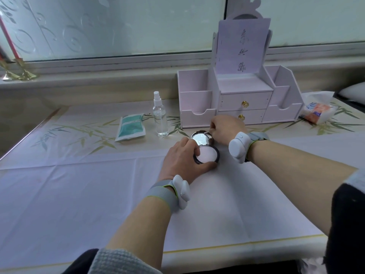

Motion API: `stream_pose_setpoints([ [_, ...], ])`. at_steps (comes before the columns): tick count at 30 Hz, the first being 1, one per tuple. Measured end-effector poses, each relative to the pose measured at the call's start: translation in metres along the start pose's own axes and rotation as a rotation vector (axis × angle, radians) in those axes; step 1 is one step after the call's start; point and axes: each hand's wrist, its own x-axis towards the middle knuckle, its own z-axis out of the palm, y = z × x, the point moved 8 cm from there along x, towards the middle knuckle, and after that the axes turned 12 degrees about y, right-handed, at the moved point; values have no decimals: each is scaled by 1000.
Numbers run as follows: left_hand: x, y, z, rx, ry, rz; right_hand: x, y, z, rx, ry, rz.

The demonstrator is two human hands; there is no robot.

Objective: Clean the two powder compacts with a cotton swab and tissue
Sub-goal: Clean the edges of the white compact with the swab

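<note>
**Two hands clamped on one open compact**

One powder compact (pixel 207 154) lies open at the middle of the table (pixel 79 194), on the white cloth, just near of a white desk organizer (pixel 199 99). Its dark round base holds a pale pan of powder. The mirrored lid (pixel 200 137) is raised on the far side and tilted back.

The left hand (pixel 182 157) grips the base from the left. Its thumb curls round the near rim and its fingers wrap over the far left edge. The right hand (pixel 227 129) reaches in from the right, its fingers curled and pinching the far right edge of the powder compact's lid. Both hands are closed on this one thing and sit close together, not touching each other. Each wrist carries a white device on a grey strap.

Left of the compact stands a clear spray bottle (pixel 160 115), upright. Further left, a teal packet (pixel 131 126) lies flat on the bamboo-printed mat. The organizer has two small drawers with brass knobs and open bins at either side. A sheet of paper (pixel 242 48) with handwriting leans against its tall back. Right of the organizer, at the far right of the table, lies a tissue pack (pixel 316 113) with a tissue sticking up. Two brass candlesticks (pixel 19 70) stand on the sill at far left.
</note>
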Motion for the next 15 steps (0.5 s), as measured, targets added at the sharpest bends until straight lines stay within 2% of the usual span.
stream_pose_setpoints([
  [15,0,-2,1,3,13,13,-16,11,-10,27,-134,-6],
])
